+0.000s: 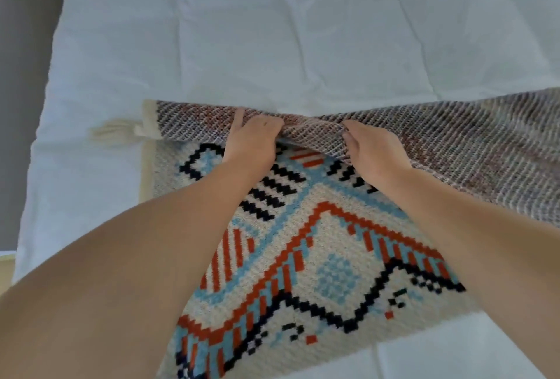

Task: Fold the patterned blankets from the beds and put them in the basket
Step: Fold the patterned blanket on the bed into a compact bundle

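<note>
A patterned blanket (306, 245) in cream, red, light blue and black lies on the white bed (272, 30). Its far edge is turned back toward me, showing the speckled grey-brown underside (454, 142). My left hand (251, 139) grips that turned-back edge near the middle, fingers curled over the fold. Close beside it on the right, my right hand (369, 148) pinches the same fold. A cream tassel (112, 133) sticks out at the blanket's left corner. No basket is in view.
The white sheet covers the bed beyond and to the left of the blanket. A grey floor or wall strip (21, 75) runs along the bed's left side. A pale wooden edge (6, 266) shows at lower left.
</note>
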